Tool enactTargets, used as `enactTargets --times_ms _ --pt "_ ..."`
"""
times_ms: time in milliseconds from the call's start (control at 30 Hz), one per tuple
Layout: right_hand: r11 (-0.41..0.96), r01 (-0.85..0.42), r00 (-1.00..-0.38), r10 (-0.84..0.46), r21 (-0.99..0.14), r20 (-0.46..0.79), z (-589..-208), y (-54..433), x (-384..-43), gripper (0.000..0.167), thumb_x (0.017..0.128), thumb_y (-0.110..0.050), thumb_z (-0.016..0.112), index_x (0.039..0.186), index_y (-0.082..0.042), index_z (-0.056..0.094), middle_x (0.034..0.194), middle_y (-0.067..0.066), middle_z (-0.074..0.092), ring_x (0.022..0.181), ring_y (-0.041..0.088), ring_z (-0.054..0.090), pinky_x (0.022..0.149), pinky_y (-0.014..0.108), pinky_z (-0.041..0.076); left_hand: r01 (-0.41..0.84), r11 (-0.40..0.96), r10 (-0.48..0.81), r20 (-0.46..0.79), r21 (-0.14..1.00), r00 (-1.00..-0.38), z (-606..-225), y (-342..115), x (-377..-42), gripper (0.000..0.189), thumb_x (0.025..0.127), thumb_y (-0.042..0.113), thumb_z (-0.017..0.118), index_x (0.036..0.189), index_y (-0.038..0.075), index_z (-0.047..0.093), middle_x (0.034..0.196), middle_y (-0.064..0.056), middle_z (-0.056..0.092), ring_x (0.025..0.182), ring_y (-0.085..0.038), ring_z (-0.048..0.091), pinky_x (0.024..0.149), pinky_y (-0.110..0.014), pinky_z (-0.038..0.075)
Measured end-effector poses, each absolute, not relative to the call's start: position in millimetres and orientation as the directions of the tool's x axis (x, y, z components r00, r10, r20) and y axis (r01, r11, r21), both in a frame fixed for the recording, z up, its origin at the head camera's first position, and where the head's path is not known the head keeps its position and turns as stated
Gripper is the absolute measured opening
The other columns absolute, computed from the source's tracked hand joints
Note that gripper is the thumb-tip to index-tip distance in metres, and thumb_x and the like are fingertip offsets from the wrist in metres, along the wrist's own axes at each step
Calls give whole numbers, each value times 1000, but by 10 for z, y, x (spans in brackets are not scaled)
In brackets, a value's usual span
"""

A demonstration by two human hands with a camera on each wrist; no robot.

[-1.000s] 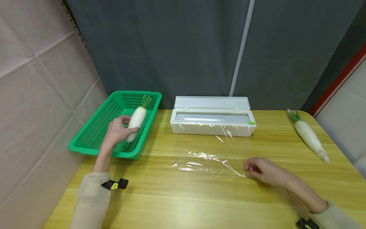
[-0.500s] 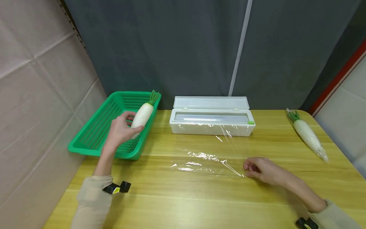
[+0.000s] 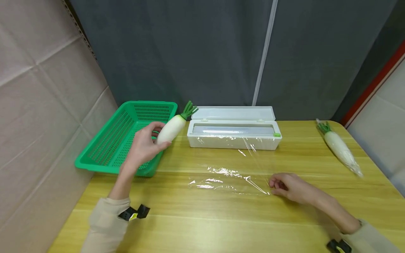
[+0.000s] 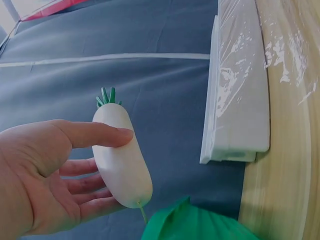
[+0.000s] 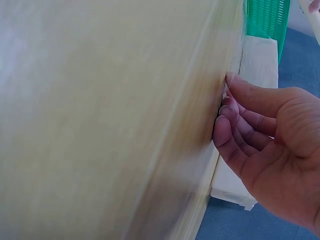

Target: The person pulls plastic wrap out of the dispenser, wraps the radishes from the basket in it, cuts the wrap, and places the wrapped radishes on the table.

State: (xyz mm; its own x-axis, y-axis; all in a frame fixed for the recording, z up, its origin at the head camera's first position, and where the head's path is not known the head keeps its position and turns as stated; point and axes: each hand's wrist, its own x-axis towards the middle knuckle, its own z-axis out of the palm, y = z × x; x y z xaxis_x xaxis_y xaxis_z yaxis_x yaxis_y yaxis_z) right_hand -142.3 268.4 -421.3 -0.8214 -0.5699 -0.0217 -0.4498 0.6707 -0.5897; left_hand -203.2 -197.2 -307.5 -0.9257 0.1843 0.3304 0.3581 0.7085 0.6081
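A white radish [image 3: 171, 130] with short green stems is gripped by my left hand [image 3: 143, 146], thumb on one side and fingers on the other. It is tilted, stems up and to the right, just past the right rim of the green basket [image 3: 115, 170]. In the left wrist view the radish [image 4: 122, 160] shows its thin root tip. My right hand [image 3: 292, 188] pinches the near right corner of a sheet of plastic wrap [image 3: 224, 172]. This clear sheet stretches over the table from a white wrap dispenser [image 3: 235, 142] whose lid stands up.
Another radish [image 3: 341, 147], wrapped in clear film, lies at the table's right edge. A dark curtain [image 3: 190, 52] hangs behind the wooden table [image 3: 202, 225]. A pale covered wall [image 3: 47, 116] rises close on the left.
My left hand has lifted the radish out of the green basket and carried it to the right, tilting it further. The right hand and the plastic wrap stay in place.
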Motion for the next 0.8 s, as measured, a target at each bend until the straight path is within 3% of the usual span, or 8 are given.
enactTargets --times_ms 233,600,800 --pt "667 -454 -818 -575 -591 -22 -4218 2682 -1425 12 93 -14 74 92 -13 62 75 -11 49 68 0 44 57 21 40 452 676 253 392 582 -884 -3153 -1732 -1998 50 78 4 85 121 -3 62 111 -17 67 98 -31 64 82 -47 56" --pt "659 -461 -814 -580 -594 -12 -4239 2699 -1437 12 93 -9 73 91 -13 62 74 -12 49 67 -1 45 56 21 41 530 658 366 387 536 -846 -3349 -1377 -1977 50 74 2 88 118 0 64 109 -14 68 98 -28 63 84 -46 54" --pt "668 -452 -817 -576 -592 -27 -4232 2709 -1442 13 93 -9 73 91 -14 61 74 -12 49 67 0 45 57 21 41 557 638 423 363 531 -830 -3507 -1171 -1985 55 74 -1 87 123 1 64 114 -13 68 104 -29 63 93 -48 52"
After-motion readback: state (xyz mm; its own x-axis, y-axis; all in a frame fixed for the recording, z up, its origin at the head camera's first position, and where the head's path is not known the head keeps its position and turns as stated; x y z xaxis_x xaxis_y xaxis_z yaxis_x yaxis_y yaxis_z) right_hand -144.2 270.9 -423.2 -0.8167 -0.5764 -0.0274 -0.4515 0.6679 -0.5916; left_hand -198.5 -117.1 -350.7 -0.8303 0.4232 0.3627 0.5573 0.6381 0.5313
